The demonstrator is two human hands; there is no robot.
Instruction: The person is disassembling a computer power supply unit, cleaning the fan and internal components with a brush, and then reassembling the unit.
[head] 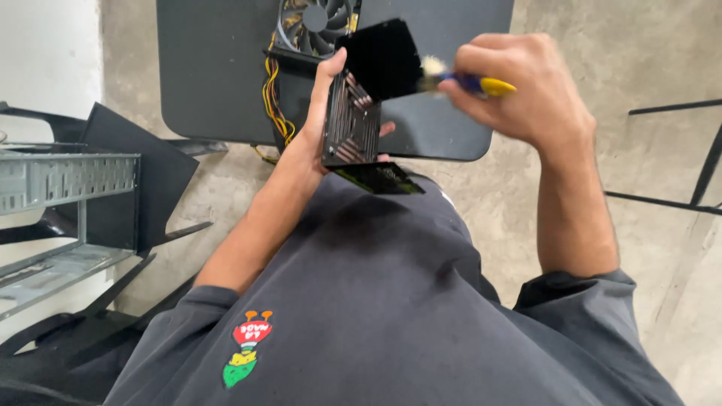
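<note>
My left hand (320, 124) grips a black computer graphics card (361, 113) upright above my lap, its metal fins and copper pipes facing me. My right hand (526, 86) is closed around a small brush with a blue and yellow handle (481, 85). The pale bristles (431, 69) touch the upper right part of the card. The brush looks blurred.
A dark table (218, 68) lies ahead, with a power supply unit showing a fan (316, 22) and yellow cables (272, 105). An open metal computer case (68, 203) with black panels stands at my left. Concrete floor and black chair legs (677, 158) are at right.
</note>
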